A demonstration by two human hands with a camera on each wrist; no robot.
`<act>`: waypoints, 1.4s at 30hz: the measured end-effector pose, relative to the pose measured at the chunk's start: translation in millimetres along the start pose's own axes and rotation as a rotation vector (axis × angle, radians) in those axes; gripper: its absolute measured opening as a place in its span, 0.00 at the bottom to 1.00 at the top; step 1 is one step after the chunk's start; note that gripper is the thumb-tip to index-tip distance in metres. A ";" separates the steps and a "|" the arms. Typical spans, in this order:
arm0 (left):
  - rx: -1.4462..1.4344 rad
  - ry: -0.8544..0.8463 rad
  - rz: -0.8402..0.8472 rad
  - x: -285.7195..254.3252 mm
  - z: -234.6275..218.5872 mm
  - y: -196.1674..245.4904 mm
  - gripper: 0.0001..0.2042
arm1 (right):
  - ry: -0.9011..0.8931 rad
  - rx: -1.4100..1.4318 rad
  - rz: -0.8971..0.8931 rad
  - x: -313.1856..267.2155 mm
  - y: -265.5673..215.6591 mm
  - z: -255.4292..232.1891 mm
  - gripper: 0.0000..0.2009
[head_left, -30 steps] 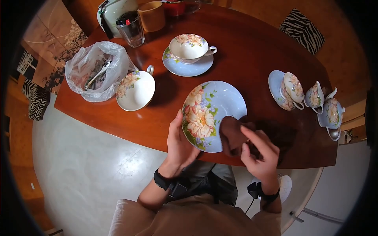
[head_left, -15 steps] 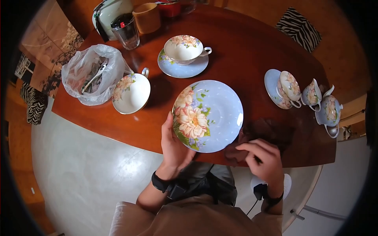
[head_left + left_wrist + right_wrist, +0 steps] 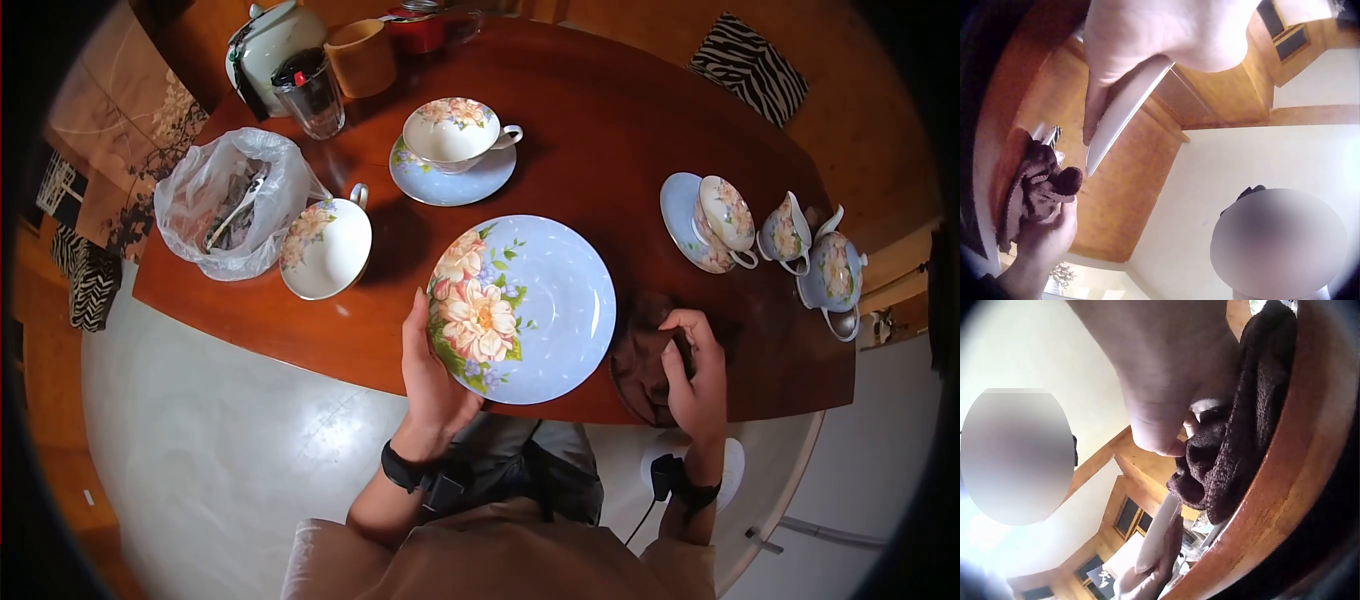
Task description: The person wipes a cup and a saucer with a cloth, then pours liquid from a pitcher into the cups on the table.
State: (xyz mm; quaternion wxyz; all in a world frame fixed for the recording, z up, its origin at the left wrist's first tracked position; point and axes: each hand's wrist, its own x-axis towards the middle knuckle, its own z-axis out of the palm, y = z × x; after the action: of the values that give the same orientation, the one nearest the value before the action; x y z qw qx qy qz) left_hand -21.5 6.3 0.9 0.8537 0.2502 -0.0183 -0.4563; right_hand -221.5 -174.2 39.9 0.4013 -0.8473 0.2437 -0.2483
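Observation:
My left hand (image 3: 430,385) grips the left edge of a blue saucer (image 3: 555,310) with peach flowers, its face turned up to the head view. In the left wrist view the saucer (image 3: 1129,112) shows edge-on under the palm. To the right of the saucer, apart from it, my right hand (image 3: 697,378) pinches a dark brown cloth (image 3: 640,365) at the table's front edge. The right wrist view shows the cloth (image 3: 1241,437) bunched at the fingers of the right hand (image 3: 1172,381).
On the table (image 3: 590,120) stand a cup (image 3: 328,250), a cup on a saucer (image 3: 450,185), a plastic bag (image 3: 185,215), a glass (image 3: 318,105) and a wooden cup (image 3: 362,62). At the right are another cup (image 3: 726,212), a creamer (image 3: 784,235) and a teapot (image 3: 835,272).
The right hand and cloth have come off the saucer and moved right. My left hand has shifted slightly left with the saucer, whose whole face now shows.

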 end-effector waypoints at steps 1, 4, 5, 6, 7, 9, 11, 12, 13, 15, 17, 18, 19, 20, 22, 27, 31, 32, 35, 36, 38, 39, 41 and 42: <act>-0.027 -0.036 -0.003 0.5 -1.7 -0.7 0.32 | -0.012 0.058 0.038 -0.7 1.5 1.1 0.09; -0.008 -0.062 0.002 1.6 -8.5 -2.6 0.29 | 0.022 0.148 0.073 -3.2 10.4 2.8 0.09; 0.066 -0.018 0.013 -0.2 -9.3 -3.9 0.28 | 0.046 0.163 0.071 -3.6 12.8 2.6 0.10; 0.139 0.026 0.024 -1.4 -9.5 -5.2 0.27 | 0.075 0.203 0.058 -3.1 12.3 4.3 0.11; 0.259 0.014 0.050 -2.7 -9.3 -4.5 0.26 | 0.074 0.238 0.048 -2.2 10.8 6.6 0.12; 0.493 -0.013 0.106 -6.0 -5.9 -2.1 0.27 | 0.073 0.304 0.025 -1.8 9.1 8.5 0.14; 0.453 -0.019 0.149 -5.4 0.9 -3.0 0.25 | 0.064 0.306 0.079 -5.5 14.6 4.1 0.13; 0.519 -0.045 0.182 -6.3 1.5 -0.9 0.22 | 0.077 0.292 0.144 -7.1 13.1 0.8 0.12; 0.586 -0.070 0.215 -7.6 2.2 2.3 0.19 | 0.095 0.319 0.164 -6.9 14.7 0.0 0.11; 0.894 -0.120 0.259 -14.0 13.7 15.7 0.18 | 0.140 0.494 0.196 -8.1 22.5 -0.6 0.09; 1.133 -0.288 0.376 -11.9 24.4 28.8 0.19 | 0.205 0.704 0.214 -6.1 25.0 1.5 0.09; 1.213 -0.434 0.469 -5.6 29.2 34.7 0.20 | 0.242 0.766 0.220 -4.4 22.7 3.5 0.09; 1.287 -0.586 0.560 -1.4 32.2 39.3 0.22 | 0.281 0.828 0.223 -2.1 19.0 5.6 0.08; 1.389 -0.653 0.581 0.2 33.2 42.8 0.24 | 0.290 0.856 0.235 -0.7 17.1 6.7 0.08; 1.572 -0.680 0.596 -1.6 34.5 40.7 0.23 | 0.255 0.804 0.200 -2.5 22.4 5.3 0.08; 1.787 -0.767 0.742 -3.7 16.5 33.4 0.21 | 0.047 0.459 -0.001 -3.7 17.1 3.4 0.12; 1.657 -0.677 0.714 -10.0 10.2 24.7 0.22 | -0.107 0.471 -0.061 -4.0 11.8 15.4 0.15; 1.609 -0.632 0.707 -11.0 6.6 20.9 0.23 | -0.169 0.355 -0.104 -1.4 8.2 13.8 0.14; 1.494 -0.479 0.696 -14.9 8.9 14.3 0.26 | -0.324 0.346 0.001 -0.7 -4.6 15.3 0.19; 1.511 -0.512 0.738 -13.5 3.9 13.3 0.28 | -0.338 0.314 -0.015 -0.4 -3.4 16.8 0.19; 1.511 -0.487 0.756 -16.0 1.2 9.9 0.29 | -0.366 0.249 -0.047 -1.0 -0.3 19.3 0.20; 1.511 -0.477 0.765 -16.8 0.3 8.2 0.29 | -0.354 0.191 -0.087 -0.1 -1.4 21.3 0.20; 1.499 -0.503 0.826 -15.6 -7.8 3.8 0.29 | -0.328 0.074 -0.167 1.8 -5.6 25.9 0.21; 1.491 -0.516 0.856 -15.6 -10.5 1.9 0.30 | -0.316 0.047 -0.199 2.7 -6.4 27.2 0.21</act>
State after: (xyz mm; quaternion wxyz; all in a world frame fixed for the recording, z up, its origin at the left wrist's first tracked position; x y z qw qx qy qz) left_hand -26.4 23.8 -4.4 0.5357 0.6012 -0.5928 -0.0107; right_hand -201.3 -157.1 30.6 0.4279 -0.8860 0.0866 -0.1562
